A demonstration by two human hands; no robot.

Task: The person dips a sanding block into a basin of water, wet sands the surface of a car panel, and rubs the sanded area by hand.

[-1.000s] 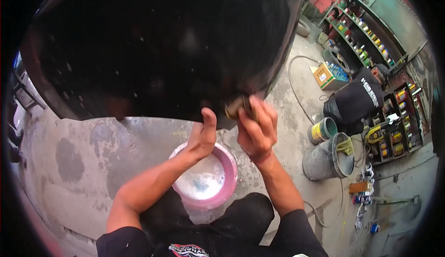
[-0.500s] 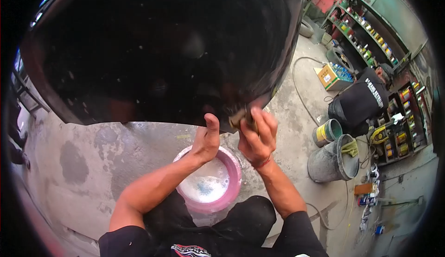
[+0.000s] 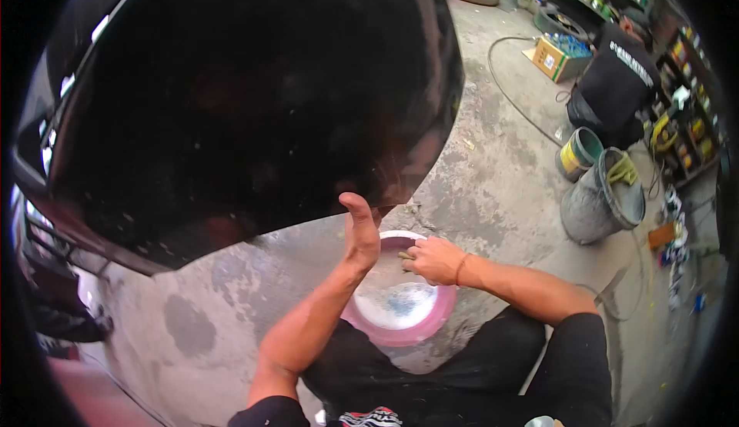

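Note:
A large glossy black car panel [image 3: 254, 119] with pale specks and scratches fills the upper left. My left hand [image 3: 359, 235] grips its lower edge, thumb upright against the dark face, fingers hidden behind. Below that edge, a pink basin [image 3: 404, 338] of whitish, foamy water stands on the floor between my knees. My right hand [image 3: 436, 262] is over the basin's far right rim, fingers closed on a small olive-brown piece that looks like folded sandpaper [image 3: 406, 256]. Most of that piece is covered by my fingers.
To the right are a large grey bucket [image 3: 589, 211] with a yellow cloth and a smaller bucket [image 3: 571, 158]. Farther off, a person in a black shirt [image 3: 620, 73] is near a cardboard box [image 3: 556, 59]. A hose [image 3: 493, 69] curves over the concrete floor.
My right hand has left the panel's lower edge and come down over the basin with the folded sandpaper. My left hand keeps its grip; the view has shifted.

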